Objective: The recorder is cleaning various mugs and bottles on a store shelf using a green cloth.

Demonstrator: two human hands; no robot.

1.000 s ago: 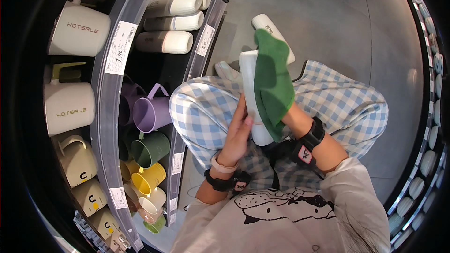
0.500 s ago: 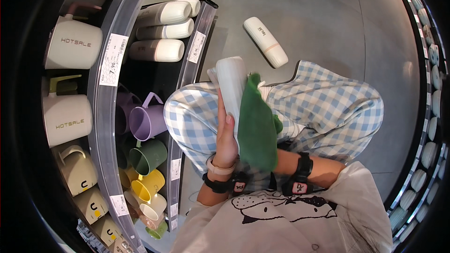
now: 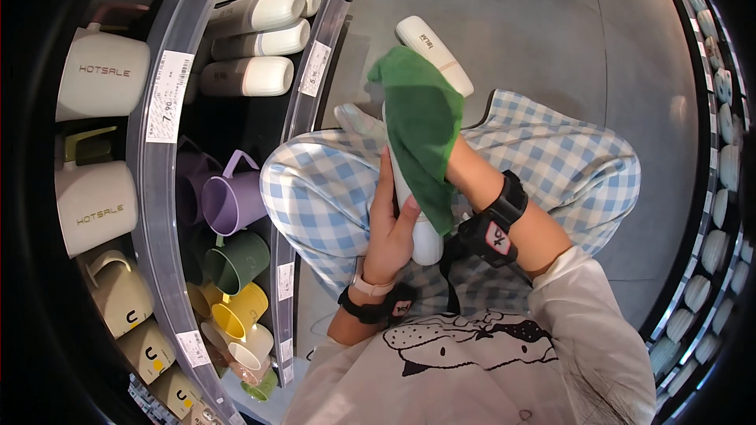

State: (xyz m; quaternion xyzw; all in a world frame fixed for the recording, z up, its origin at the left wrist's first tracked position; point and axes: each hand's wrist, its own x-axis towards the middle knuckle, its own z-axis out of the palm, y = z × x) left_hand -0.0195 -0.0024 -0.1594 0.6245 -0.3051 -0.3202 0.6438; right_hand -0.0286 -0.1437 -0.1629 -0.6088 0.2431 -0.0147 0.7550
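My left hand [image 3: 391, 228] wraps round a long white case [image 3: 428, 245] with rounded ends, held aslant above my lap; its thumb lies along the near side. A green cloth [image 3: 424, 122] covers most of the case's upper length. Under that cloth my right hand [image 3: 459, 156] grips it against the case, with the fingers hidden and only the wrist side showing. Beyond the cloth, a similar white case [image 3: 441, 51] with a pale band lies on the floor, its lower part close to the cloth's edge in view.
On the left stands a shelf unit [image 3: 303, 94]. Its low shelf bears several white cases [image 3: 264, 76], a purple mug [image 3: 232, 201], a dark green mug [image 3: 240, 261] and a yellow mug [image 3: 240, 311]. Larger beige mugs [image 3: 98, 205] stand higher up. Shelved pale dishes [image 3: 715, 252] line the right edge.
The green cloth and my right hand have moved up and across the front of the case. The case's lower end now shows below my left hand. The view has shifted slightly.
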